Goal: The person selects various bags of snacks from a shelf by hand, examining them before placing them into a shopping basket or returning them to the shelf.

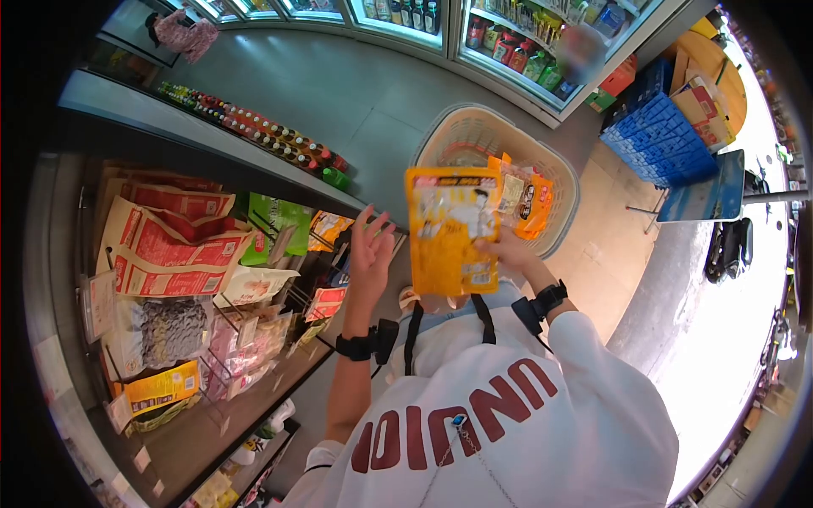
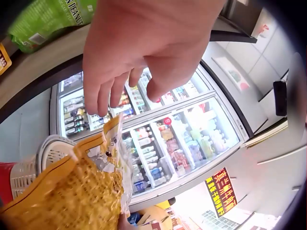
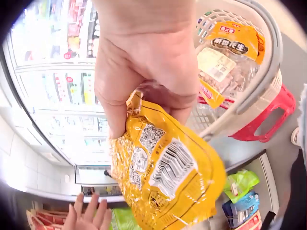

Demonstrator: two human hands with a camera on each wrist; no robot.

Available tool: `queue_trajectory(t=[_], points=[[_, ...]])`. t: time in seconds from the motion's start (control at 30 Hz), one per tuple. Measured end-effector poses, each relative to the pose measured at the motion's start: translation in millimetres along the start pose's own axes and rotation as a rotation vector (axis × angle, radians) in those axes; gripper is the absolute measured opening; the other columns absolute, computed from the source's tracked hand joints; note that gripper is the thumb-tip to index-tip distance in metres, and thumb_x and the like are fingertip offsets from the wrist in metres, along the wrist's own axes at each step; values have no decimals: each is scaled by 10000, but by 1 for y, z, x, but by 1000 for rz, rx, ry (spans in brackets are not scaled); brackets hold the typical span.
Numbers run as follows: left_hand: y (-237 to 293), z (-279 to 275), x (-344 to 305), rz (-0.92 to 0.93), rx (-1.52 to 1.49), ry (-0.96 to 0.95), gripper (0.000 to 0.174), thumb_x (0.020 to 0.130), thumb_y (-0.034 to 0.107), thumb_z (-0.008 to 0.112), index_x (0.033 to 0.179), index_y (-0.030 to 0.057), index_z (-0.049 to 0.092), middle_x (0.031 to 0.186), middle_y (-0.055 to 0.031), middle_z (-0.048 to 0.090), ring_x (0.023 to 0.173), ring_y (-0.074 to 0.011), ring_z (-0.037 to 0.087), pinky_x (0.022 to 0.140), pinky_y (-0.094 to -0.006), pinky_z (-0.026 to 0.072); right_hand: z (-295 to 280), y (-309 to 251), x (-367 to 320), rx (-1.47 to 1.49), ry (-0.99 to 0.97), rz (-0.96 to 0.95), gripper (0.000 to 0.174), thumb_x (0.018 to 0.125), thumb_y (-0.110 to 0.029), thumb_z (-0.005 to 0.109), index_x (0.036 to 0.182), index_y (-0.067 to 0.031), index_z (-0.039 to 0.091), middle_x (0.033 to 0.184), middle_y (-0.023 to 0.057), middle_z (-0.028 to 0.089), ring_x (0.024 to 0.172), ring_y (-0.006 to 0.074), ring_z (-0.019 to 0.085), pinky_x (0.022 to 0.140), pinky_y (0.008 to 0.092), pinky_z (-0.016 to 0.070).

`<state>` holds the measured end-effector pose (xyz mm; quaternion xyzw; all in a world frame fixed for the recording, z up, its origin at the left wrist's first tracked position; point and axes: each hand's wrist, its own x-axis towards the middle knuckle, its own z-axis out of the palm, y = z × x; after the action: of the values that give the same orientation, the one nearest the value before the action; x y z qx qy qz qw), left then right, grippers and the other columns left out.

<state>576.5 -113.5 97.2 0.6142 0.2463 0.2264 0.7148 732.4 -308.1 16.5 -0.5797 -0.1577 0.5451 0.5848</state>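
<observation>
A yellow snack bag (image 1: 455,233), printed and part see-through, is pinched at its edge by my right hand (image 1: 511,251). The right wrist view shows a barcode on the back of that bag (image 3: 165,165), with the thumb and fingers gripping its top edge. My left hand (image 1: 370,245) is raised beside the bag, fingers spread and holding nothing. In the left wrist view the left hand (image 2: 144,57) hangs above the bag (image 2: 81,187). Behind the bag stands a beige shopping basket (image 1: 555,161); an orange snack bag (image 1: 532,203) lies in it.
Shelves at left carry red-and-tan paper bags (image 1: 182,250), a green bag (image 1: 279,222) and other packets on hooks. A row of bottles (image 1: 254,127) lines the shelf's far side. Glass-door fridges (image 1: 517,46) stand at the back. A blue crate (image 1: 656,127) is at right.
</observation>
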Motion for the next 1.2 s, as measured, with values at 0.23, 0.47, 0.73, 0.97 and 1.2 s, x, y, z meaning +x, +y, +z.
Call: queue_trajectory(t=[0.23, 0.47, 0.73, 0.97, 1.2], points=[[-53, -19, -39, -109, 229, -30, 489, 795, 89, 505, 1221, 21, 274, 1213, -173, 352, 1051, -205, 438, 813, -280, 402, -79, 8, 73, 92, 294, -132, 323, 769, -84, 550, 1060, 9, 446, 1005, 78, 545, 889, 182, 532, 729, 307, 453], [-61, -45, -78, -254, 355, 149, 456, 780, 72, 519, 1190, 22, 327, 1194, -125, 374, 1095, -209, 389, 775, -270, 417, -108, 21, 135, -55, 629, -82, 434, 684, -62, 616, 1076, 11, 444, 999, 116, 537, 842, 211, 551, 711, 318, 458], [-100, -106, -98, -395, 377, 318, 484, 759, 117, 544, 1187, 25, 337, 1178, -150, 394, 885, -184, 525, 698, -269, 449, -87, 44, 118, -614, 751, -298, 466, 615, -90, 622, 1045, 1, 468, 920, 135, 558, 795, 208, 566, 699, 281, 453], [-160, -198, -39, -452, 105, 440, 551, 752, 96, 535, 1228, 41, 263, 1082, -183, 418, 747, -211, 538, 616, -292, 464, -14, 35, 52, -806, 71, -76, 274, 712, -141, 555, 964, -35, 536, 844, 83, 579, 762, 163, 556, 681, 267, 440], [-261, -295, 35, -636, 29, 591, 394, 749, 56, 520, 1104, -29, 371, 872, -143, 477, 694, -211, 530, 578, -305, 462, 16, 46, 15, -635, -26, 45, 267, 724, -146, 556, 960, -23, 546, 846, 95, 578, 771, 176, 562, 696, 272, 444]])
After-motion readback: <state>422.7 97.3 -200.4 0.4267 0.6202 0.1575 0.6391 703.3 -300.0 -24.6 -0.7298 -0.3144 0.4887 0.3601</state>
